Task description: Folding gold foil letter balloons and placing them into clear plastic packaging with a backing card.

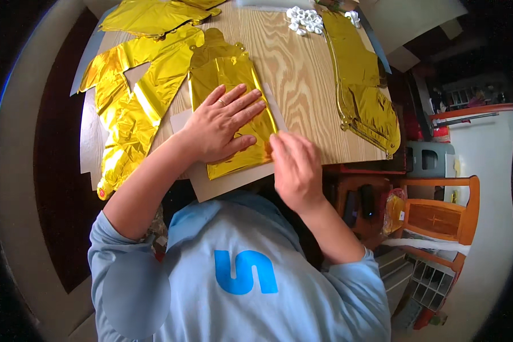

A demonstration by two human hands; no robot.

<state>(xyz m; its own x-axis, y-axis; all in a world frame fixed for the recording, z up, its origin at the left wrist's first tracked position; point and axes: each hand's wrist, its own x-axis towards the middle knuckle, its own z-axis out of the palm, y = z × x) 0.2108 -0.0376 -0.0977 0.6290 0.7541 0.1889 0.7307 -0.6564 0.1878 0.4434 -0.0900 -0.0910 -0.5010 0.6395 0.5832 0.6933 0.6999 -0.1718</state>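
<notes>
Fingers spread, the left hand [225,122] rests flat on the glossy, creased gold foil [225,74]; the right hand [298,171] bunches its fingertips at the foil's right edge, whether pinching it I cannot tell. That thin oblong lies on the stiff pale card [211,188], long axis running near to far, far end leaning left.

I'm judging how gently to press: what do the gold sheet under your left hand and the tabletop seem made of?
Gold sheet: probably thin metallised plastic film, mirror-glossy, judging by its bright reflections and creases.
Tabletop: wood or wood-look laminate, low sheen; pale wavy grain shows, but the look can't settle which.
</notes>
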